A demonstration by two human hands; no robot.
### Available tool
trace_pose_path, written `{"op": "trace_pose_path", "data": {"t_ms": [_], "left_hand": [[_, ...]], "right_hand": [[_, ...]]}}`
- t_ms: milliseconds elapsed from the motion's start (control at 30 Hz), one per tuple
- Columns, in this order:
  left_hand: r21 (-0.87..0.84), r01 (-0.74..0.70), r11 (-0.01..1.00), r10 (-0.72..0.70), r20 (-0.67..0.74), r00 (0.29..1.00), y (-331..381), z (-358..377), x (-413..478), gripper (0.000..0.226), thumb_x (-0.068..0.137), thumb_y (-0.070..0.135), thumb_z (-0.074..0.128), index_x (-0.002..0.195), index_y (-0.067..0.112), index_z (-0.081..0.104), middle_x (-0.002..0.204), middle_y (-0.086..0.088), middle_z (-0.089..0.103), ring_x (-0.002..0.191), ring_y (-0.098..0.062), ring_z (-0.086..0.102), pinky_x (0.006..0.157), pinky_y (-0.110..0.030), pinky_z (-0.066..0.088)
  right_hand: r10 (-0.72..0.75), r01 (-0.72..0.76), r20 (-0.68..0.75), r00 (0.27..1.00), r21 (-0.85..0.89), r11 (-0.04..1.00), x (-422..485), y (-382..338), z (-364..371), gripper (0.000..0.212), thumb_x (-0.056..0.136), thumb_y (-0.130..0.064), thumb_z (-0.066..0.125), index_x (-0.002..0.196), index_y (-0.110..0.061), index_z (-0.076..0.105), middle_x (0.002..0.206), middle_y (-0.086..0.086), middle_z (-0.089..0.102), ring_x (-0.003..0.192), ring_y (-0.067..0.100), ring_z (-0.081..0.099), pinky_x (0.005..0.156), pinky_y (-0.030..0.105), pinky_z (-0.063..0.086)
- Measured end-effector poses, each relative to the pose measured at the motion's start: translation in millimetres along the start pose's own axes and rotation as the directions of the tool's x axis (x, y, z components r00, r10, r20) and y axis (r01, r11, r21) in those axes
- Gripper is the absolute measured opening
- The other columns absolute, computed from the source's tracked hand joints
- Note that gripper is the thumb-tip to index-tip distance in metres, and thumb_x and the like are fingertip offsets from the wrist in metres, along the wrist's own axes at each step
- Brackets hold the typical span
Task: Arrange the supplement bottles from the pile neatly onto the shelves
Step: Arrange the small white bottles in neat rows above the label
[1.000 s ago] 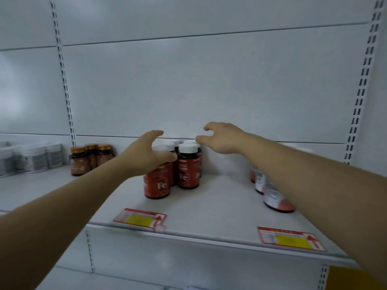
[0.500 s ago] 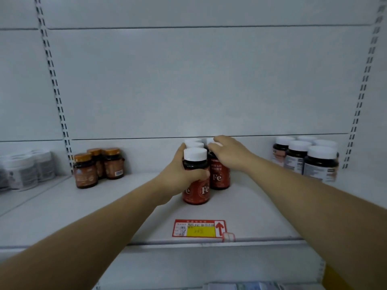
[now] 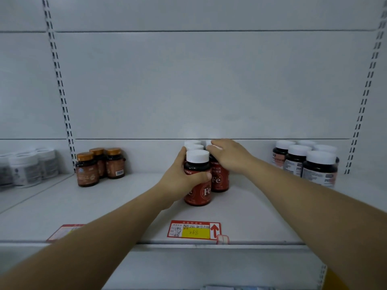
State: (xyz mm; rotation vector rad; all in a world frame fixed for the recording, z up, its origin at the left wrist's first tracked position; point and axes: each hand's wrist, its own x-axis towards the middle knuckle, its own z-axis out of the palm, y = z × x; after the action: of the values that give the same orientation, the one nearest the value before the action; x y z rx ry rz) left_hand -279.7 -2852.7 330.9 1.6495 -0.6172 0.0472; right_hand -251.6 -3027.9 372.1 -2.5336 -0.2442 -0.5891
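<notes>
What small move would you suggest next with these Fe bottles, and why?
I would likely let the left hand release the front Fe bottle: it stands upright on the shelf, label forward, close beside the second bottle under the right hand.

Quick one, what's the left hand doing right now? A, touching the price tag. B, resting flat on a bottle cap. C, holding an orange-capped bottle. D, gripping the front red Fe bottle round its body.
D: the left hand curls its fingers and thumb round the front Fe bottle, while the right hand covers the top of the second bottle.
</notes>
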Motion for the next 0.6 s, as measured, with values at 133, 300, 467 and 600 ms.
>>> {"op": "trace_pose_path", "data": {"t_ms": [133,300,467,600], "left_hand": [[0.065,0.035,0.997,-0.037,0.033,0.999,4.5,-1.4,-0.2,0.064,0.081,0.008,0.069,0.129,0.04,0.041,0.117,0.007,0.061,0.109,-0.011,0.059,0.088,-0.029,0.049],[0.146,0.058,0.988,-0.07,0.079,0.994,12.9,-6.2,-1.3,0.061,0.084,0.008,0.064,0.131,0.039,0.039,0.116,0.006,0.06,0.107,-0.009,0.057,0.082,-0.026,0.047],[0.181,0.089,0.979,-0.107,0.092,0.99,14.2,-10.7,-1.9,0.061,0.086,0.015,0.065,0.13,0.042,0.033,0.114,0.021,0.054,0.105,-0.003,0.055,0.076,-0.022,0.045],[0.343,0.191,0.92,-0.219,0.044,0.975,10.3,-44.8,-4.9,0.095,0.081,0.046,0.067,0.15,0.038,0.002,0.154,0.009,0.024,0.138,-0.017,0.031,0.102,-0.03,0.03]], "right_hand": [[-0.013,0.014,0.068,0.998,-0.015,1.0,1.6,-1.2,-5.5,0.04,0.097,-0.043,0.034,0.082,-0.016,0.06,0.096,0.001,0.066,0.09,0.022,0.056,0.069,0.032,0.039],[0.042,-0.027,0.152,0.988,-0.098,0.995,4.2,-12.0,-21.5,0.052,0.101,-0.047,0.024,0.13,-0.018,0.055,0.139,0.005,0.051,0.125,0.024,0.046,0.092,0.031,0.034],[0.057,-0.034,0.149,0.987,-0.154,0.987,7.2,-26.6,-23.0,0.053,0.1,-0.051,0.026,0.127,-0.017,0.058,0.137,0.005,0.053,0.124,0.025,0.047,0.097,0.035,0.036],[0.043,-0.012,0.16,0.986,-0.187,0.982,13.9,-54.7,-21.6,0.055,0.099,-0.053,0.026,0.133,-0.018,0.053,0.142,0.003,0.048,0.128,0.023,0.043,0.1,0.034,0.033]]}}
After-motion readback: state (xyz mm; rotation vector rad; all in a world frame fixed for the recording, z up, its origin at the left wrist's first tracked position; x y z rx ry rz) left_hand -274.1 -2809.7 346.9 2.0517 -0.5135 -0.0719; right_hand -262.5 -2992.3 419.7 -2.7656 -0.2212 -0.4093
